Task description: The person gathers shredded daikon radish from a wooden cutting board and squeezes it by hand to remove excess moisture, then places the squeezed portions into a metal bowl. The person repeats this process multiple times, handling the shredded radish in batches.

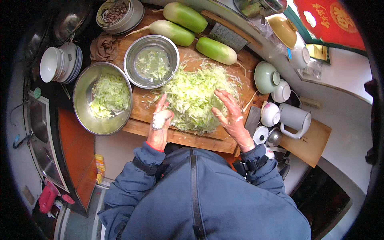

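Observation:
A broad heap of shredded green radish [199, 96] lies on a wooden cutting board [141, 102]. My left hand [160, 123] is at the heap's near left edge, thumb apart from the fingers, holding nothing that I can see. A white patch covers part of it; I cannot tell what it is. Over the right side of the heap, my right hand [231, 115] spreads its fingers, with a white bit stuck near the thumb's base. Left of the heap stand a small steel basin [127, 60] with shreds in liquid and a larger steel basin [78, 105] holding more shreds.
Whole green radishes [186, 18] and a metal grater [229, 37] lie at the back. A brown cloth [104, 48] rests beside the small basin. Bowls [265, 78] and a white enamel mug [295, 118] line the right. Stacked bowls [49, 64] stand left.

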`<state>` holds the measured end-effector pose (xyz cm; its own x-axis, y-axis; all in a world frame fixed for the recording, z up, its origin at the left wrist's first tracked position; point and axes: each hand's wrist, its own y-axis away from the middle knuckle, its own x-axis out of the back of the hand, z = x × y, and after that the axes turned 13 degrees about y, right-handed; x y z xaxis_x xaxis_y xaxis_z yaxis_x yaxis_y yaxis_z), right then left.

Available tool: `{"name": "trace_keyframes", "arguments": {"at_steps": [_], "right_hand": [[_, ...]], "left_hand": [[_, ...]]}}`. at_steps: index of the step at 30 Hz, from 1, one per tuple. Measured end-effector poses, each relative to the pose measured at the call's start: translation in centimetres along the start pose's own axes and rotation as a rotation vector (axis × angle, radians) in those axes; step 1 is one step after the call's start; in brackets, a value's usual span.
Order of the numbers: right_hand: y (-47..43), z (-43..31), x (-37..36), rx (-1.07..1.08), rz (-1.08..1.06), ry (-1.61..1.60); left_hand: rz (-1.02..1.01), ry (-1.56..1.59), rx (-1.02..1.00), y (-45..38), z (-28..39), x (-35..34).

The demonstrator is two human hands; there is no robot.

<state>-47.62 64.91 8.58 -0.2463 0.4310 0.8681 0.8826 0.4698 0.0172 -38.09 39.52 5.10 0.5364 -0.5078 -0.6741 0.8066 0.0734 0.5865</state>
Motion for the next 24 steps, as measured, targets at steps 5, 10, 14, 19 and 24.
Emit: {"name": "trace_keyframes", "arguments": {"at_steps": [5, 10, 14, 19, 24], "right_hand": [[-1.8, -0.4, -0.9, 0.133, -0.016, 0.091], [-4.0, -2.3, -4.2, 0.334, -0.083, 0.192], [-5.4, -2.4, -7.4, 0.37, -0.158, 0.263], [-6.4, -1.2, -8.1, 0.386, -0.16, 0.24], [-7.2, -0.3, -7.2, 0.327, -0.186, -0.037]], "left_hand": [[0.035, 0.033, 0.115, -0.2, -1.9, -0.8], [0.026, 0.061, 0.088, -0.1, -2.3, -1.9], [0.015, -0.049, 0.09, -0.3, -2.3, -2.4], [0.047, 0.008, 0.044, -0.2, -2.4, -2.4], [0.04, -0.01, -0.027, 0.0, -2.3, -1.6]]}}
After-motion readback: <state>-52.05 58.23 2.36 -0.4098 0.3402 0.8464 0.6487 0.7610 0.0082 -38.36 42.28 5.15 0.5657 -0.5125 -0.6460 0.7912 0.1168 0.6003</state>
